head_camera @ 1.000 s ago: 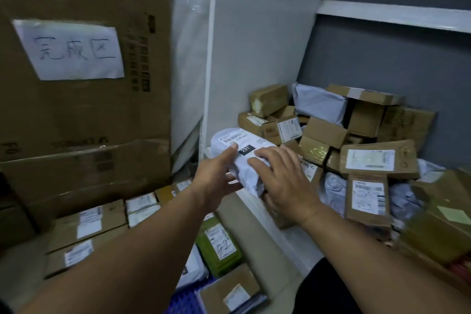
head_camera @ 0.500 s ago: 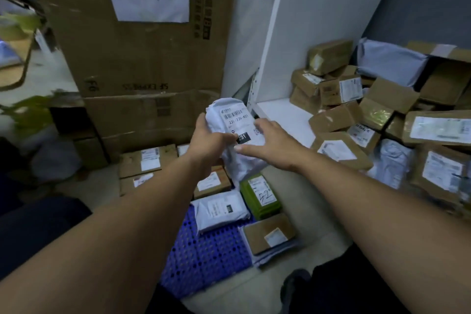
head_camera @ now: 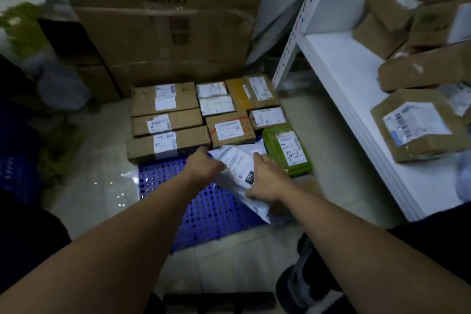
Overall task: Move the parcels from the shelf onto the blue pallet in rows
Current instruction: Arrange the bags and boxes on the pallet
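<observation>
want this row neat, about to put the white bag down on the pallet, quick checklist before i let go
1. Grip: left hand and right hand both hold the white bag: ok.
2. Bag above the blue pallet, not the floor: ok.
3. Bare pallet grid free in front of the brown boxes: ok.
4. Bag square with the green parcel beside it: skewed, not ok.
5. Bag lying flat on the pallet: cannot tell.
6. Anything hidden under the bag: cannot tell.
</observation>
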